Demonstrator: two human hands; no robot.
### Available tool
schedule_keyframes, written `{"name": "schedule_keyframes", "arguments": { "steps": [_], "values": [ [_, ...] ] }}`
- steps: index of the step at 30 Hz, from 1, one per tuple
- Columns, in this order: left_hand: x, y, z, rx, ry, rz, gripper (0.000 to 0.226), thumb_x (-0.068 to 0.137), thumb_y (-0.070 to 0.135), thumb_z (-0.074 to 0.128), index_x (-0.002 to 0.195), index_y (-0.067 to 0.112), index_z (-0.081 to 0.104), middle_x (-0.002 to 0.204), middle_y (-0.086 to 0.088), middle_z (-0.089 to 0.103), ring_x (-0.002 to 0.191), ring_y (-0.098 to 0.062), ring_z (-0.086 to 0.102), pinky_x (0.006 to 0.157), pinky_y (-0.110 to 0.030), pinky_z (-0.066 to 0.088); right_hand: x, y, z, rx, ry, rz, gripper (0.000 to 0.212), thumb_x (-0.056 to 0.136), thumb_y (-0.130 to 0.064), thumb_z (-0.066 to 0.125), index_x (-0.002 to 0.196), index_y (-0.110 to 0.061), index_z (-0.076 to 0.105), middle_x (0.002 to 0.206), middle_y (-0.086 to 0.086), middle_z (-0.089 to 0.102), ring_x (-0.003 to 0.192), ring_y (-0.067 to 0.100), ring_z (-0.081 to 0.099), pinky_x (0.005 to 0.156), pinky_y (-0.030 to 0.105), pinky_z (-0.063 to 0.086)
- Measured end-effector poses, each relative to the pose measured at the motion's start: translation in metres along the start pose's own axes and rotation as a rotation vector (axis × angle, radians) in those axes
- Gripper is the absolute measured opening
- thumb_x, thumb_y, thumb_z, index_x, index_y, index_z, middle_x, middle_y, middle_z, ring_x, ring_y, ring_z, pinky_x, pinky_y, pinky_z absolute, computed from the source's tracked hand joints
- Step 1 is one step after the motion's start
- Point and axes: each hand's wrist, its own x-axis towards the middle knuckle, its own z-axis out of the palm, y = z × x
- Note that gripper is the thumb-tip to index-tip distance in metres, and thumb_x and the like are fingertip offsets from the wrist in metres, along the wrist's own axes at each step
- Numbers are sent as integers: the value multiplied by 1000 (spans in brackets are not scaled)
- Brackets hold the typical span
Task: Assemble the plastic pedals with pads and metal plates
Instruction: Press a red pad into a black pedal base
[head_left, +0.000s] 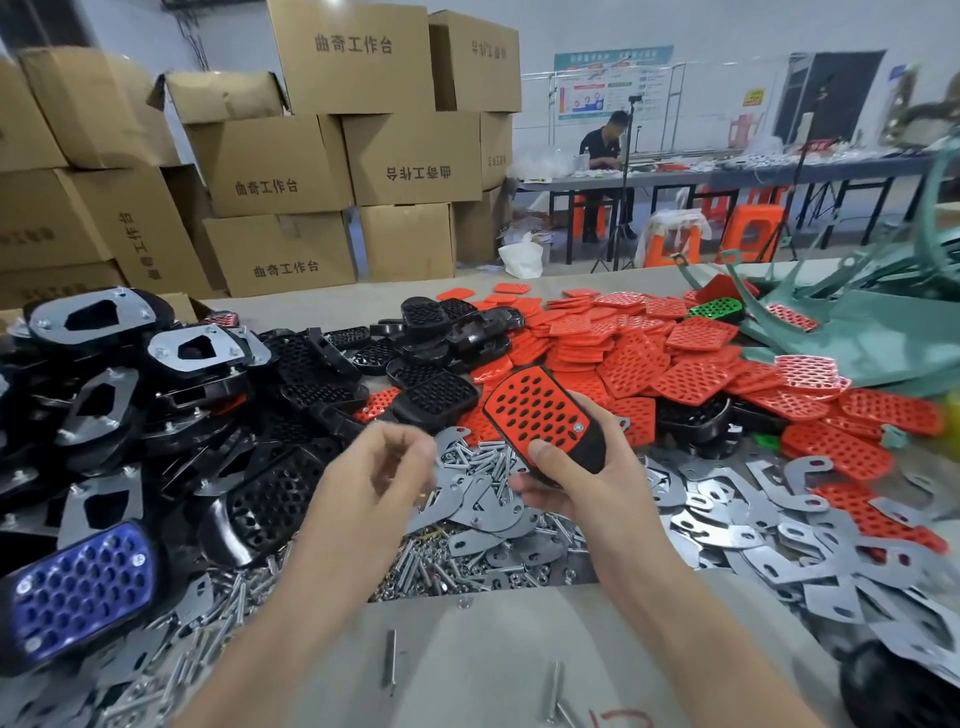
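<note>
The only bare stretch of the bench (493, 649) is the near middle, between the forearms. Black pedals (311, 374) crowd the left, red pads (649, 353) the far right, metal plates (753, 525) the near right, and a heap of screws (467, 561) lies just beyond the bare patch.

The held pedal (540, 410) sits above the screws: a black shell, a red perforated pad on top, one screw head at its near corner.

The right hand (571, 483) grips its near end, thumb on the pad. The left hand (384, 467) hovers beside it, fingers curled and blurred; whether it pinches anything cannot be told
</note>
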Motion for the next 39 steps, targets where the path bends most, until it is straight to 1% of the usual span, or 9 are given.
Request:
{"name": "schedule_keyframes", "arguments": {
  "steps": [3,6,9,14,18,26,30,36,39],
  "values": [
    [8,15,24,-297,162,-57,13,99,27,61,93,19,69,87,1,77,79,-14,72,66,-16,53,-3,-3,2,-37,-25,-24,45,93,-2,71,118,-38,61,95,2,78,64,32,75,58,30,60],
    [10,21,38,-369,198,-36,12,98,24,62,94,17,70,90,2,77,85,-11,71,74,-17,55,-6,-5,4,-88,-63,-51,42,94,-4,71,118,-37,60,92,-1,78,59,30,74,54,30,59],
    [9,20,38,-364,198,-11,11,97,25,63,92,19,72,92,6,77,86,-3,70,76,-15,52,-8,-4,6,-151,-95,-78,42,93,-4,72,119,-35,60,90,-4,76,58,30,73,54,29,59],
    [9,17,36,-319,245,8,12,97,26,64,88,24,71,88,9,76,77,2,67,70,-13,50,-9,-2,9,-197,-136,-97,46,95,-6,71,108,-50,63,94,-1,76,61,31,73,55,28,58],
    [10,13,33,-275,273,4,9,97,27,64,90,24,68,90,10,76,84,-2,69,73,-13,50,-8,-2,9,-185,-132,-103,46,95,-8,71,109,-51,63,96,1,76,63,32,74,56,29,58],
    [5,8,30,-177,215,-7,10,93,37,66,86,31,70,86,13,73,72,1,64,64,-10,47,-9,-2,9,-208,-113,-115,43,95,-6,70,112,-45,62,95,2,76,62,31,74,55,29,58],
    [5,5,30,-131,257,-17,11,93,39,65,87,30,69,87,14,73,78,-3,67,66,-12,48,-10,-3,9,-218,-106,-125,43,96,-7,69,114,-45,61,96,2,76,63,30,74,57,29,58],
    [5,4,27,-143,262,-14,11,94,36,67,87,28,69,87,14,73,77,-1,68,68,-12,50,-13,-4,11,-272,-118,-141,46,97,-9,69,111,-52,61,96,-3,75,66,27,74,57,29,59],
    [2,5,30,-108,225,0,7,93,38,67,86,34,68,85,15,72,73,-2,65,65,-13,50,-13,-4,12,-288,-122,-152,47,96,-10,70,110,-55,61,97,-4,75,66,26,74,58,28,59]
  ]
}}
